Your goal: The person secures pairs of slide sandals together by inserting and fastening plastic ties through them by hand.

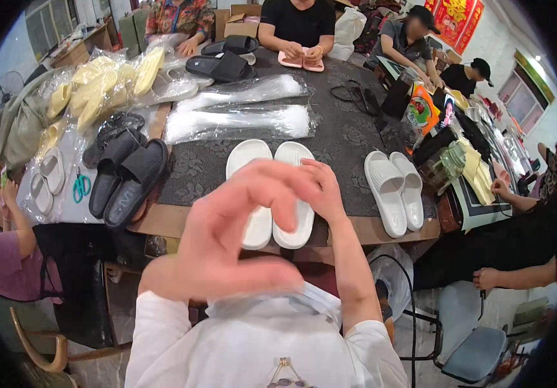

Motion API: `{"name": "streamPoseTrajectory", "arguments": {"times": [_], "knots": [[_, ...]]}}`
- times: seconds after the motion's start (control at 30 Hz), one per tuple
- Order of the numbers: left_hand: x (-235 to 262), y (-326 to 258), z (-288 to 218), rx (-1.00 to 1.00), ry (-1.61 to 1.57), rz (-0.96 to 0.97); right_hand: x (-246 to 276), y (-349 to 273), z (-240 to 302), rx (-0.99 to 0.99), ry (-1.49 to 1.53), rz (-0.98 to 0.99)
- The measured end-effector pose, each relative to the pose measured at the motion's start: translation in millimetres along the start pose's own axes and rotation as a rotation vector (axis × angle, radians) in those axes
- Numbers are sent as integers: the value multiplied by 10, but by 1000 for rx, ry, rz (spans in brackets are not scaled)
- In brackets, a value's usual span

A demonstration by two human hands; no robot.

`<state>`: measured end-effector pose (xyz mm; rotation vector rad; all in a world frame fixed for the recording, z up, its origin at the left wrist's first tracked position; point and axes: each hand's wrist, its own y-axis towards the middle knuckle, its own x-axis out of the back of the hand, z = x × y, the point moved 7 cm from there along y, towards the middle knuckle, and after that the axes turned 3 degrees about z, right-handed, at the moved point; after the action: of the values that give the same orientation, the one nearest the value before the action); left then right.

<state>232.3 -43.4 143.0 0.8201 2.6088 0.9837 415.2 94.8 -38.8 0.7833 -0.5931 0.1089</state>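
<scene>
Both hands are raised close to the camera over a pair of white slippers (272, 194) at the near table edge: the left hand (226, 239) curls loosely, the right hand (320, 187) has fingertips touching the left, neither holding anything. Clear plastic bags (239, 119) lie just beyond; a red wall sign (456, 16) hangs far right, a cardboard box (243, 22) far centre.

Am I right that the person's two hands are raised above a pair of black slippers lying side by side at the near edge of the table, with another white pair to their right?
Not quite: the pair of slippers under the left hand and right hand is white, not black, as the head view shows. The black slippers lie further left. The other white pair is indeed to the right, on the table.
</scene>
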Motion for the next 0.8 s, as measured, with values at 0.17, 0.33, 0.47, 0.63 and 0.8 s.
{"name": "streamPoseTrajectory", "arguments": {"times": [0.17,0.33,0.47,0.63,0.8], "knots": [[-581,119,-345,-50,-250,-63,97,-79,-9,-65,101,-23],[-830,413,-168,-48,-257,-104,172,-92,37,58,-136,-109],[-1097,508,-249,-54,-268,-116,287,-86,193,160,-101,-261],[-521,191,-266,-57,-290,-108,461,-142,245,171,-74,-308],[-631,158,-323,-70,-260,-176,336,-197,78,132,-95,-255]]}}
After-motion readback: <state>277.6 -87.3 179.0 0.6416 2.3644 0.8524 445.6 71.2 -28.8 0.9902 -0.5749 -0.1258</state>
